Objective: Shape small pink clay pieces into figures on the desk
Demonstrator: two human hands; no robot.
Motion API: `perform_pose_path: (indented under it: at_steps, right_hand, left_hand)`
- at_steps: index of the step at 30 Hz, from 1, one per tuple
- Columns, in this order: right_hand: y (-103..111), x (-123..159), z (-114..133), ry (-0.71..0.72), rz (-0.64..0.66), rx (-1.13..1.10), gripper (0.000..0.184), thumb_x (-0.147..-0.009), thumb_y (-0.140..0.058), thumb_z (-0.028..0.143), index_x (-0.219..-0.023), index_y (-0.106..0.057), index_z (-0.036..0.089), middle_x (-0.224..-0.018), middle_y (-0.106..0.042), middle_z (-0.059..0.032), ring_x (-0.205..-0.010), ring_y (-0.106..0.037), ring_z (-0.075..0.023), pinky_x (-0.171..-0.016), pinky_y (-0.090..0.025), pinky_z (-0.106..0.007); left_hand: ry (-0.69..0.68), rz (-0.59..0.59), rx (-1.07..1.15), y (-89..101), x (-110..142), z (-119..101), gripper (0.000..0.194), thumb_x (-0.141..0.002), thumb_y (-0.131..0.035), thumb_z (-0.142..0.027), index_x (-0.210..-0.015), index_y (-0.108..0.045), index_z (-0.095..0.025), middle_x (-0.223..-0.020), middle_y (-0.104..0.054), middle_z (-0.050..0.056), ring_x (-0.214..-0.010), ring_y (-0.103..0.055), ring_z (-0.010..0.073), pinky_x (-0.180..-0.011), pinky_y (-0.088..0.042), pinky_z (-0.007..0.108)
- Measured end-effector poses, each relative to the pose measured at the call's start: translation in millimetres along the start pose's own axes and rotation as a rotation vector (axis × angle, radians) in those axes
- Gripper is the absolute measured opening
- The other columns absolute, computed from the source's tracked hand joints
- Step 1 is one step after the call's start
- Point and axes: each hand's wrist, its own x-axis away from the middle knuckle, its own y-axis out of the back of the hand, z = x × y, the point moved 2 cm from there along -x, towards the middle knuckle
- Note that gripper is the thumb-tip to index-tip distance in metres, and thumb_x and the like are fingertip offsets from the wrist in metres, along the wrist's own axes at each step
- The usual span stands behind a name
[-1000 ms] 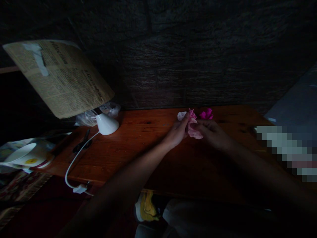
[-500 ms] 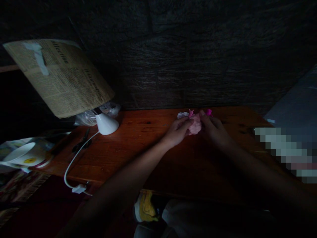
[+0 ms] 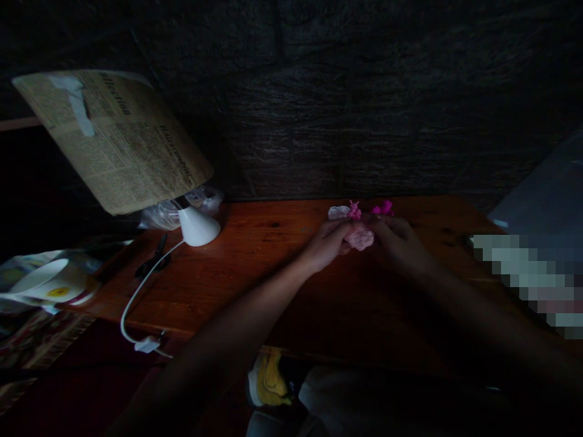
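Note:
A pale pink, scallop-edged piece, like a flower or soft clay, is between my hands above the wooden table. My left hand grips it from the left, thumb bent over its upper edge. From the right, my right hand pinches the same piece near its top; several of its fingers are hidden in shadow. Just behind my hands are a small pink figure with two points on top, a whitish scalloped piece and a bright magenta piece.
On the left of the wooden table stands a white lamp with a newsprint shade and a trailing cord. Dark scissors lie by the cord. A white paper cup is farther left. A dark wall rises behind.
The pink piece has turned and sits slightly lower. My right hand's thumb has come down toward my left thumb, leaving the figure and magenta piece more visible.

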Motion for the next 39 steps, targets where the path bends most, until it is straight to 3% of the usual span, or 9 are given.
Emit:
perform_pose_path:
  at_steps: [4,7,10,15,20,25,30,34,39]
  right_hand:
    - [1.8,-2.1,-1.0,0.040,-0.034,0.001,0.045,-0.080,-0.064,0.061,-0.057,-0.050,0.025,-0.051,-0.051,-0.0004,-0.057,-0.052,-0.0182,-0.055,-0.040,-0.031]
    - [2.8,-2.6,-0.4,0.049,-0.079,-0.005,0.041,-0.081,-0.062,0.057,-0.059,-0.051,0.025,-0.055,-0.054,-0.0013,-0.062,-0.057,-0.0196,-0.057,-0.043,-0.031]
    - [3.5,-3.0,-0.4,0.048,-0.102,-0.033,0.037,-0.083,-0.060,0.052,-0.060,-0.052,0.024,-0.058,-0.055,-0.0021,-0.062,-0.056,-0.0194,-0.057,-0.044,-0.031]
    - [3.8,-5.4,-6.6,0.018,-0.123,-0.016,0.034,-0.083,-0.060,0.051,-0.064,-0.054,0.024,-0.059,-0.051,-0.0008,-0.055,-0.048,-0.0167,-0.057,-0.042,-0.033]
    - [1.0,-5.6,-12.2,-0.040,-0.037,-0.035,0.042,-0.083,-0.060,0.062,-0.067,-0.055,0.023,-0.056,-0.047,0.0014,-0.051,-0.042,-0.0146,-0.050,-0.033,-0.030]
    - [-1.0,-2.5,-7.9,-0.011,0.073,-0.013,0.041,-0.080,-0.064,0.060,-0.065,-0.059,0.022,-0.055,-0.049,0.0023,-0.054,-0.045,-0.0140,-0.052,-0.034,-0.028]
    - [-2.3,-2.2,-3.4,0.009,0.051,-0.054,0.037,-0.080,-0.062,0.058,-0.068,-0.064,0.023,-0.058,-0.058,0.0000,-0.054,-0.046,-0.0148,-0.051,-0.034,-0.028]
    - [-2.5,-2.3,-1.7,0.007,-0.010,-0.056,0.039,-0.079,-0.063,0.062,-0.068,-0.064,0.024,-0.060,-0.060,-0.0020,-0.056,-0.049,-0.0173,-0.052,-0.037,-0.030]
    - [-5.0,-1.8,-6.7,0.008,0.009,-0.031,0.047,-0.084,-0.056,0.069,-0.073,-0.065,0.024,-0.064,-0.064,-0.0044,-0.062,-0.057,-0.0201,-0.059,-0.045,-0.032]
  left_hand:
    - [0.016,0.088,-0.037,-2.3,-0.3,4.1,0.045,-0.084,-0.057,-0.059,-0.072,-0.057,-0.015,-0.054,-0.046,-0.003,-0.044,-0.034,0.0054,-0.043,-0.018,0.020]
    - [0.020,0.146,-0.062,-4.7,0.4,3.1,0.052,-0.077,-0.064,-0.066,-0.082,-0.062,-0.014,-0.060,-0.053,-0.002,-0.046,-0.038,0.0048,-0.043,-0.019,0.020]
    - [0.033,0.115,-0.025,-4.1,-0.9,3.0,0.053,-0.076,-0.065,-0.066,-0.090,-0.064,-0.014,-0.060,-0.055,-0.002,-0.045,-0.036,0.0041,-0.043,-0.018,0.019]
    - [0.045,0.009,0.029,0.9,-5.4,4.9,0.047,-0.083,-0.062,-0.061,-0.085,-0.065,-0.014,-0.044,-0.037,-0.009,-0.040,-0.032,0.0047,-0.043,-0.021,0.020]
    - [0.038,-0.057,0.019,2.1,-4.6,2.1,0.035,-0.081,-0.068,-0.049,-0.081,-0.067,-0.014,-0.054,-0.050,-0.004,-0.044,-0.039,0.0048,-0.046,-0.024,0.021]
    - [-0.015,-0.106,0.002,1.2,-2.1,-1.9,0.033,-0.081,-0.069,-0.042,-0.066,-0.061,-0.013,-0.054,-0.050,-0.004,-0.047,-0.039,0.0047,-0.048,-0.027,0.020]
    - [-0.021,-0.055,0.018,-2.7,-2.0,3.3,0.038,-0.080,-0.069,-0.049,-0.067,-0.060,-0.014,-0.057,-0.053,-0.004,-0.049,-0.041,0.0048,-0.052,-0.032,0.020]
    - [0.005,-0.012,0.001,-3.5,-2.9,7.4,0.049,-0.084,-0.059,-0.063,-0.069,-0.057,-0.016,-0.051,-0.044,-0.006,-0.045,-0.034,0.0045,-0.052,-0.032,0.021]
    - [-0.050,-0.046,-0.105,1.1,-4.1,3.2,0.059,-0.085,-0.049,-0.073,-0.069,-0.055,-0.016,-0.048,-0.042,-0.005,-0.045,-0.037,0.0066,-0.047,-0.026,0.022]
